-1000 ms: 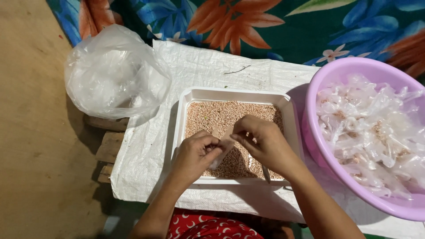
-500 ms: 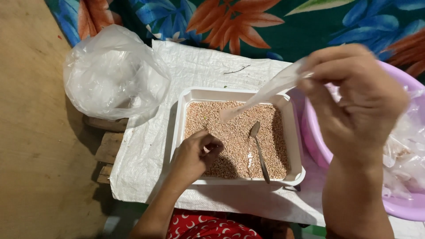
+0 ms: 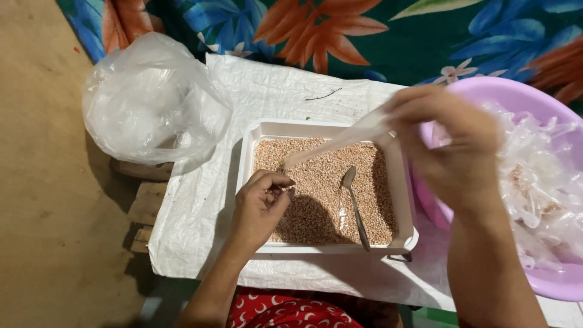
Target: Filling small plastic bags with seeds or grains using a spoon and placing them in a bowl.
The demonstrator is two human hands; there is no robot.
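Right hand (image 3: 452,152) pinches the narrow clear bag (image 3: 340,141), long axis running toward 8 o'clock, to the loosely curled left hand (image 3: 261,206).

The pink basin (image 3: 549,285) is cut off at the right edge.

- The left hand (image 3: 262,203) rests curled on brown grain in a white tray (image 3: 246,159), near the tray's front left corner.
- The right hand (image 3: 449,143), raised over the tray's right edge, pinches a narrow clear plastic sleeve (image 3: 331,144).
- A metal spoon (image 3: 354,206) lies on the grain.
- A purple basin (image 3: 562,285) of clear bags sits right of the tray.
- A clear plastic bag (image 3: 149,100) lies left of the tray.
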